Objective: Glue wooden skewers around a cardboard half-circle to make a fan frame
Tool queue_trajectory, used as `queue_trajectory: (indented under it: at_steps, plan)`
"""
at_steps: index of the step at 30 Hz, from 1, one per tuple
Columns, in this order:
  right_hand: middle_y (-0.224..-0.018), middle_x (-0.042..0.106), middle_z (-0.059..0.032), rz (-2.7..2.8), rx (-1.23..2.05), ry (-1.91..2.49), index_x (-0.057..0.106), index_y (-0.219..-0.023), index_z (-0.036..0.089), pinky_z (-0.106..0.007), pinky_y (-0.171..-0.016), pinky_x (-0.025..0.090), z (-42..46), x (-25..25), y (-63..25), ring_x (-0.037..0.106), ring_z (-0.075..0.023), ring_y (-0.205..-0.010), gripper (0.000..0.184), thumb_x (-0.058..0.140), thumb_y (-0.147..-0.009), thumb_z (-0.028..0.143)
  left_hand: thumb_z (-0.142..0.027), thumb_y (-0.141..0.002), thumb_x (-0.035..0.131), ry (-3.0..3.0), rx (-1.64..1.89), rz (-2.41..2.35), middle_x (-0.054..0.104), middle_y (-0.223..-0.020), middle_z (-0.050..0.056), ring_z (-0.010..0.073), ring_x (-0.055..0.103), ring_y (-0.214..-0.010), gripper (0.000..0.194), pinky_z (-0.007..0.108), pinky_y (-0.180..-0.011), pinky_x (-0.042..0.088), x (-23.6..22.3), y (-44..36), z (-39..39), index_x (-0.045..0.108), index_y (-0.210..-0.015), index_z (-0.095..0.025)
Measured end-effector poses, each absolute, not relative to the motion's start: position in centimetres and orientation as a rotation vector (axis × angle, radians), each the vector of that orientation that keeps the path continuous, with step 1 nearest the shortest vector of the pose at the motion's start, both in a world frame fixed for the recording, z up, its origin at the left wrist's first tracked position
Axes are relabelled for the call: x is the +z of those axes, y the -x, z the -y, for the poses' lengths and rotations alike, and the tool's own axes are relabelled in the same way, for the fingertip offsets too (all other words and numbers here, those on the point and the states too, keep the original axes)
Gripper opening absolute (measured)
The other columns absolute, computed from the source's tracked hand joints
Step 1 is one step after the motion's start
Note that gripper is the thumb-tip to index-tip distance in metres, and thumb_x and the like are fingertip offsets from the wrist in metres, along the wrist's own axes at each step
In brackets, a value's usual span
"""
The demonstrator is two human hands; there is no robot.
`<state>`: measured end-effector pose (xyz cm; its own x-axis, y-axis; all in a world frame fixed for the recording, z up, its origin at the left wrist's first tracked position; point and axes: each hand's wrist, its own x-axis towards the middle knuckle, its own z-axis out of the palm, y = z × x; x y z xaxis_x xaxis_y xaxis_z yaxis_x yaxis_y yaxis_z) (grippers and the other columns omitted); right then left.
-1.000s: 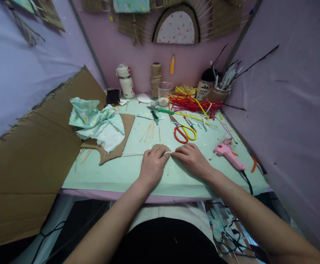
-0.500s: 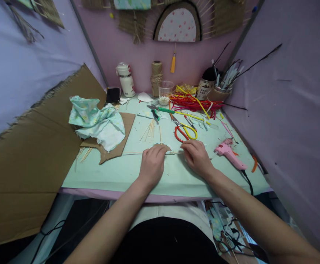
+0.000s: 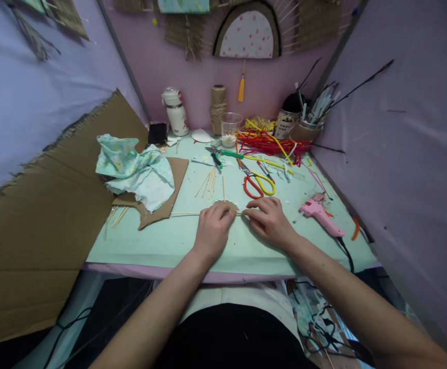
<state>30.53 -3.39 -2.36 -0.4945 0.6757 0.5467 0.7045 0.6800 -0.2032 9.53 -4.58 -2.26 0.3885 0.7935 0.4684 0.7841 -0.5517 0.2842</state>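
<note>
- Head view: the left hand (image 3: 214,229) has its grip clamped on the small cardboard piece (image 3: 225,205), holding it against the desk (image 3: 254,259), around midway between the left and right edges.
- Right hand (image 3: 270,221): its grip is together on the thin sticks (image 3: 185,214) at the right side of that piece; they also run out leftward past the left hand.
- A single stick (image 3: 224,189) points from the piece toward the back edge, with loose sticks (image 3: 209,183) fanned to its left.
- Scissors (image 3: 254,183) lie just beyond the right hand; the pink glue gun (image 3: 322,215) is near the right edge.
- Patterned cloth (image 3: 142,174) lies crumpled over the cut cardboard (image 3: 157,214), toward the left edge.
- Along the back edge stand a white bottle (image 3: 177,117) and a twine spool (image 3: 218,108).
</note>
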Motion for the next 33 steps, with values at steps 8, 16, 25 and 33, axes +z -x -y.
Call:
queue_trajectory:
  at_steps: [8, 16, 25, 33]
  plan:
    - [-0.112, 0.067, -0.0073, 2.353, -0.071, 1.078, 0.068, -0.110, 0.025, -0.043, -0.095, 0.029, 3.42, -2.38, -30.45, 0.056, -0.0227, -0.105, 0.024, 0.054, -0.091, 0.018, -0.017, -0.099, 0.049, -2.654, 0.783, -1.458, 0.069, -0.117, 0.004, 0.0210, 0.057, -0.111, 0.028, 0.035, -0.086, 0.040, -2.51, -9.51, 4.34, 0.069, -0.116, -0.026]
    - [-0.112, 0.067, -0.0075, 2.355, -0.078, 1.078, 0.069, -0.110, 0.024, -0.044, -0.096, 0.028, 3.42, -2.40, -30.38, 0.056, -0.0229, -0.105, 0.025, 0.057, -0.090, 0.017, -0.019, -0.099, 0.050, -2.679, 0.704, -1.468, 0.068, -0.119, 0.004, 0.0217, 0.057, -0.110, 0.028, 0.036, -0.085, 0.040, -2.73, -9.48, 4.23, 0.067, -0.120, -0.026]
    - [-0.114, 0.067, -0.0074, 2.373, -0.092, 1.075, 0.070, -0.111, 0.026, -0.044, -0.097, 0.028, 3.40, -2.49, -30.39, 0.055, -0.0232, -0.107, 0.026, 0.056, -0.090, 0.016, -0.019, -0.099, 0.049, -2.694, 0.682, -1.471, 0.069, -0.115, 0.005, 0.0214, 0.057, -0.108, 0.028, 0.035, -0.084, 0.040, -2.57, -9.55, 4.25, 0.068, -0.118, -0.027]
    - [-0.113, 0.068, -0.0076, 2.375, -0.122, 1.045, 0.069, -0.110, 0.024, -0.043, -0.097, 0.026, 3.35, -2.57, -30.43, 0.056, -0.0219, -0.105, 0.025, 0.056, -0.091, 0.016, -0.018, -0.099, 0.050, -2.700, 0.676, -1.475, 0.069, -0.116, 0.004, 0.0205, 0.058, -0.108, 0.027, 0.036, -0.082, 0.036, -2.57, -9.56, 4.26, 0.067, -0.118, -0.027]
